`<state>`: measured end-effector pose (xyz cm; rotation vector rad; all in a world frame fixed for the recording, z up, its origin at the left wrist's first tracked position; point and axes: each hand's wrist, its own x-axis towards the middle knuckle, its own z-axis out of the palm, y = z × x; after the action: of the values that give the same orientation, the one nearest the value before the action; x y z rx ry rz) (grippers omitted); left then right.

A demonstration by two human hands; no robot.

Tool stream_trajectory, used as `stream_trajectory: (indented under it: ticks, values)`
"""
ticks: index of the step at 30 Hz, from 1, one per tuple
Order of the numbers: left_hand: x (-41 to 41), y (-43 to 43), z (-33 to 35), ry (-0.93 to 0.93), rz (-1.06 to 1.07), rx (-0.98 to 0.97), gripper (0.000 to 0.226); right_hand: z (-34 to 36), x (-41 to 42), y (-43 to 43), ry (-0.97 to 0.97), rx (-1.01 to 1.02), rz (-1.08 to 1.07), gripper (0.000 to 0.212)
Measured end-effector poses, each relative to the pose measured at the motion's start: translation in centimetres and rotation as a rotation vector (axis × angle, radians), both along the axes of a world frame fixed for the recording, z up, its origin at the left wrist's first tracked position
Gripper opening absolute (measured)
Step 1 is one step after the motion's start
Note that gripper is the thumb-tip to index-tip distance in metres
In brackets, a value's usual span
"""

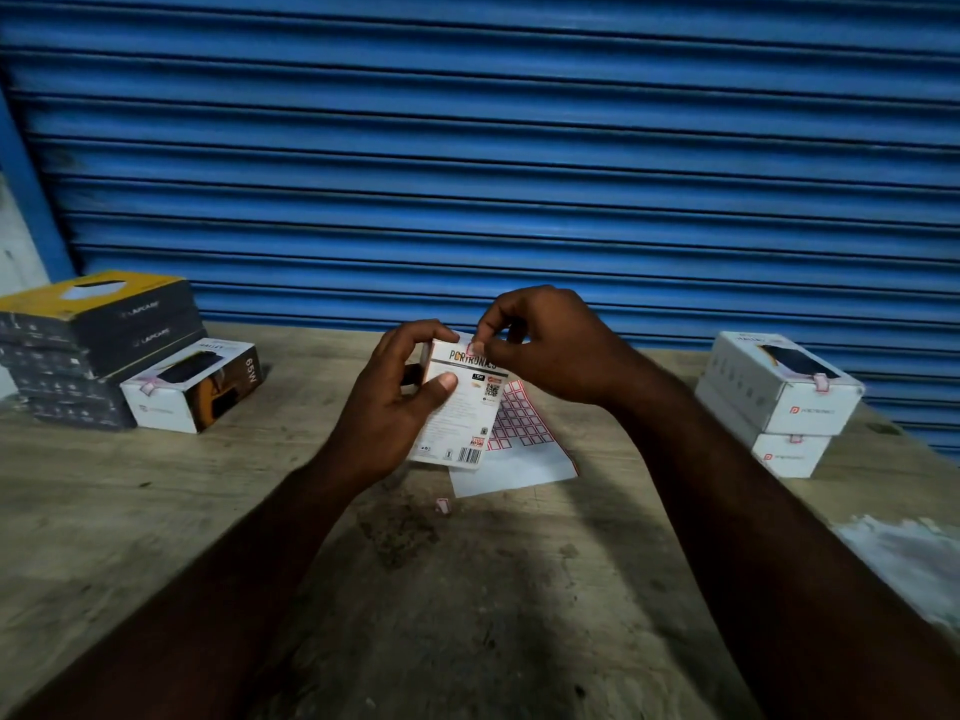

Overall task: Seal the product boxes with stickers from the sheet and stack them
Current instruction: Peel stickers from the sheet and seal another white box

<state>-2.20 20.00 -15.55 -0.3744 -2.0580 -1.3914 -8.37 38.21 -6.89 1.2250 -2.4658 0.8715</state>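
both forearms reach forward from the bottom corners and meet over the middle of the surface [156, 511]. the left hand [395, 402] is raised with its palm turned to the right. its fingers curl round the far side of a white box [457, 428] and its thumb lies flat on the printed face. the box is held upright above the surface, printed face toward the camera.

the right hand [545, 350] comes in from the right with the wrist bent down. its thumb and forefinger are closed in a narrow pinch on a small red-edged sticker [471, 349] at the top edge of that box, and the other fingers curl loosely behind.

the sticker sheet [519, 428] lies flat on the surface just behind the held box, partly hidden by it. a loose sticker [442, 505] lies near the sheet's front edge.

at the right, two stacked white boxes [779, 392] each carry a sticker over the flap. at the left, a stickered box with an orange side [192, 392] sits against a pile of dark boxes [98, 330]. a blue shutter [467, 148] stands behind.
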Motion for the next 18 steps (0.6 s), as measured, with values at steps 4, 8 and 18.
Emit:
stream_trajectory:
  ticks: [4,8,18]
  values:
    - [0.12,0.15,0.08,0.005,-0.008,-0.001,0.034,-0.13,0.01,-0.12,0.023,0.000,-0.003,0.004]
    - [0.19,0.30,0.08,-0.003,-0.004,0.007,0.037,-0.19,0.04,-0.15,0.034,0.006,-0.007,0.003]
    - [0.11,0.49,0.04,-0.003,-0.013,0.068,0.035,-0.51,0.25,-0.46,0.058,-0.035,-0.041,0.008]
